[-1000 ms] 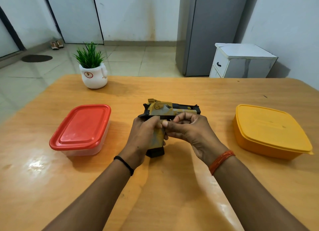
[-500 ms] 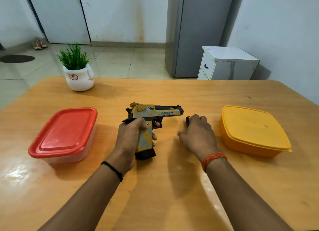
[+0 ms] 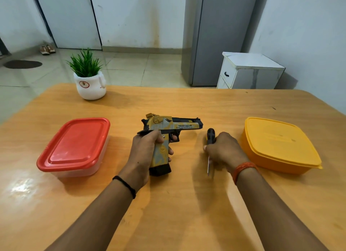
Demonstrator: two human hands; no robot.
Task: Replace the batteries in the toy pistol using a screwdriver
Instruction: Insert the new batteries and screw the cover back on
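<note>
At table centre: toy pistol (image 3: 169, 126) in my left hand (image 3: 145, 153), barrel pointing right.
Left fingers wrap its grip; my right hand (image 3: 224, 150) clasps the screwdriver (image 3: 210, 138), just right of it.

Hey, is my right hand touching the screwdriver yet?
Touching. The head view shows the right hand curled around the screwdriver, its black handle poking out above the fingers and the metal shaft below.

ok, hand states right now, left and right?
Left hand: grips the toy pistol by its grip.
Right hand: holds the screwdriver.
</note>
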